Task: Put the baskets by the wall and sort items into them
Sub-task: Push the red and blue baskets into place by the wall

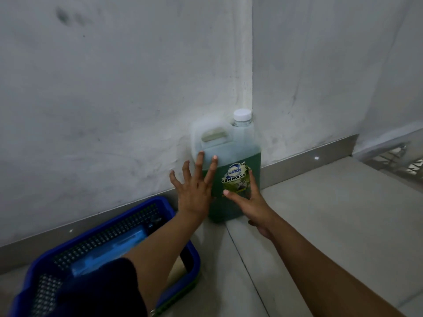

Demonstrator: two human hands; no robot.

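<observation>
A translucent jug of green dishwash liquid (238,161) with a white cap stands on the floor in the corner against the wall. My left hand (194,191) is spread flat against the jug's left side, fingers apart. My right hand (247,200) reaches to the jug's front, thumb and fingers open around its label, touching it without a closed grip. A blue plastic basket (109,225) with a perforated wall sits on the floor at the lower left, close to the wall; my left forearm and dark sleeve cover part of it. A blue item lies inside it.
Grey-white walls (114,99) meet in a corner behind the jug, with a metal skirting strip (309,156) along the bottom. Pale floor tiles (320,213) stretch to the right. A patterned grille shows at the far right edge.
</observation>
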